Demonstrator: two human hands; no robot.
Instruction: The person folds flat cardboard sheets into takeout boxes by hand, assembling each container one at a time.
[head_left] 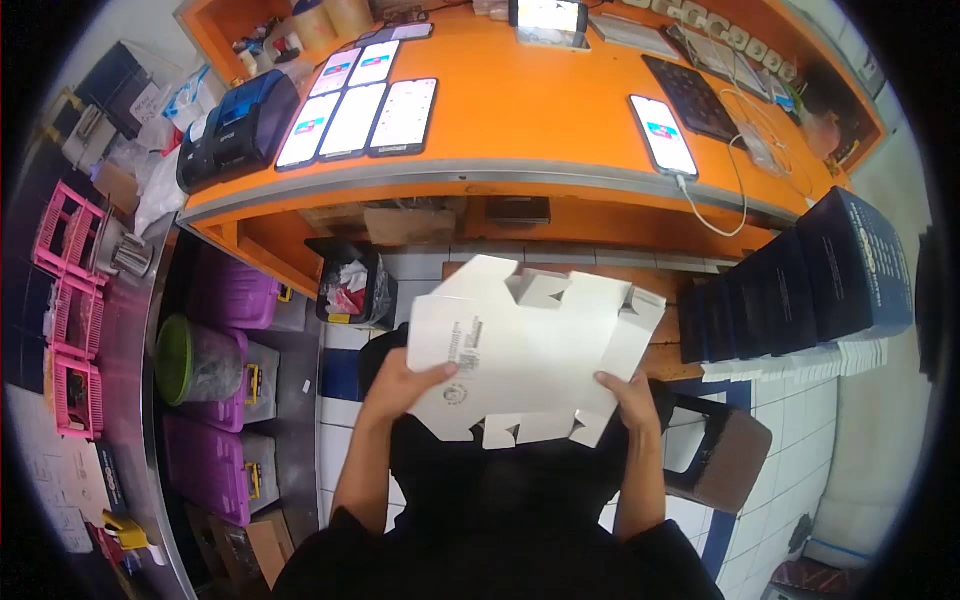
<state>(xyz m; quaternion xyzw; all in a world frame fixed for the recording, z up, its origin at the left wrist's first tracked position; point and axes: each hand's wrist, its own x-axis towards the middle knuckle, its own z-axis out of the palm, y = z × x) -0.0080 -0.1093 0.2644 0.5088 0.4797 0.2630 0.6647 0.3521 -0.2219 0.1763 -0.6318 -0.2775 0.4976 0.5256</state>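
Note:
A white cardboard box blank (540,345), partly folded with tabs and notches along its edges, is held above my lap. Small dark print shows on its left panel. My left hand (405,385) grips the left edge, thumb on top and fingers hidden beneath. On the opposite edge, my right hand (632,400) pinches the lower right corner, its thumb also on the upper face. Dark blue printed boxes (800,275), with white edges showing underneath, stand in a row to the right of the blank.
Ahead is an orange desk (500,110) with several lit phones (350,120), a black printer (240,130) and a charging phone (663,135). A small bin (355,285) stands below it. Purple-lidded tubs (207,470) sit at left, a stool (730,455) at right.

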